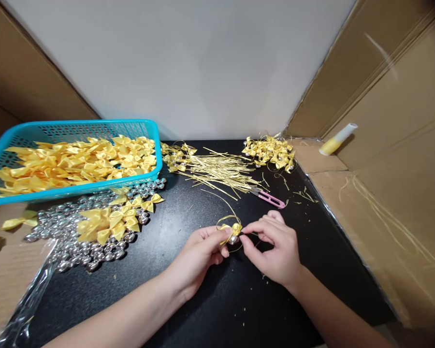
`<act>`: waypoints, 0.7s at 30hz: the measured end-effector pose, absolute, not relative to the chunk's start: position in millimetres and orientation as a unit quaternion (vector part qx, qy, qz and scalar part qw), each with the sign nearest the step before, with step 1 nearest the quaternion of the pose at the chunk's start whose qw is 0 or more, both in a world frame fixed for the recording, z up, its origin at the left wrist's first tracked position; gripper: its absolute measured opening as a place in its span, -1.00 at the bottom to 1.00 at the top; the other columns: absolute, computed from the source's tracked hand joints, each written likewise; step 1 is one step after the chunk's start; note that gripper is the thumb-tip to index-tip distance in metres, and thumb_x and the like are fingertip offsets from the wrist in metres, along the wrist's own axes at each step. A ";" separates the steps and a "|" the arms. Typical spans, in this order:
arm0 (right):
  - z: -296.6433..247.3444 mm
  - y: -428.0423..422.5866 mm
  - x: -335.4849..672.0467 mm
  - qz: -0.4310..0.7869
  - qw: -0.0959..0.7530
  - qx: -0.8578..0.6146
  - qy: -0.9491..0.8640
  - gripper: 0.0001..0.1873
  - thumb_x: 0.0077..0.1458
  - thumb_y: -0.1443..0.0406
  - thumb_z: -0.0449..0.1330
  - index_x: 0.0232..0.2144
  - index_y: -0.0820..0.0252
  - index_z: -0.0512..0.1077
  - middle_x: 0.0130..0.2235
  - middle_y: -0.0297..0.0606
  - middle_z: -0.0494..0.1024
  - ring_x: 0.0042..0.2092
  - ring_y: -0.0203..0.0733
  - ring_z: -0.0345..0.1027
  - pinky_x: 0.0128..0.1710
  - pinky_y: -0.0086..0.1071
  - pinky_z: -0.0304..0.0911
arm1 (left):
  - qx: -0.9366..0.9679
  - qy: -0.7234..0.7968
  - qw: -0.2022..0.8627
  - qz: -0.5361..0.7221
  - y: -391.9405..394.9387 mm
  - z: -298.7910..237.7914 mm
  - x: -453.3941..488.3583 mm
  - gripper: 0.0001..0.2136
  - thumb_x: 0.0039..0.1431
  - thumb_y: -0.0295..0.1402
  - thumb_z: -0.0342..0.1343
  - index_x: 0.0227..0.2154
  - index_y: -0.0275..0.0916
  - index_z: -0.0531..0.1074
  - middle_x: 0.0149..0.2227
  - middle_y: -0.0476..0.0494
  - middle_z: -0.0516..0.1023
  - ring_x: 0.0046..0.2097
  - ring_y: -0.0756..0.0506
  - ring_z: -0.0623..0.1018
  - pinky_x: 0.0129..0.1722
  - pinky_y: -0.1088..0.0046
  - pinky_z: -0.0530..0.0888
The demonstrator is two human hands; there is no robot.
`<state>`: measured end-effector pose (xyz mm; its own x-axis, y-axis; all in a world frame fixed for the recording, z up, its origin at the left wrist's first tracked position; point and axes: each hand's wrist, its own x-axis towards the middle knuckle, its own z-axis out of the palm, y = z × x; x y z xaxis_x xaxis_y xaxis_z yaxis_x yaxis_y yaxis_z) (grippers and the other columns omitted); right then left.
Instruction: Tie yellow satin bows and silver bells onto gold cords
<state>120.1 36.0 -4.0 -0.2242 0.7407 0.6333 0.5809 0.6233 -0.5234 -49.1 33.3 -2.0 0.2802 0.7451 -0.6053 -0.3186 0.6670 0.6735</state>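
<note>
My left hand pinches a small yellow satin bow with a silver bead just above the black table. My right hand is closed in a pinch right beside it, holding the thin gold cord that loops around the bow. Both hands meet at the bow near the table's middle.
A teal basket of yellow bows sits at the left. Silver beads with loose bows lie below it. Cut gold cords, pink snips, finished bows and a yellow-white tube lie beyond. Cardboard walls flank both sides.
</note>
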 end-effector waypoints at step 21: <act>-7.1 28.1 109.9 0.336 0.427 -0.501 -0.674 -0.80 0.04 0.29 0.21 -0.59 0.20 0.38 -0.60 -0.37 0.39 -0.51 -0.33 0.17 -0.52 -0.47 0.14 | 0.297 0.483 0.753 0.333 30.7 -1.3 -46.0 -0.73 -0.08 -0.18 0.28 -0.59 -0.30 0.44 -0.65 0.06 0.34 -0.57 0.10 0.23 -0.56 0.57 0.11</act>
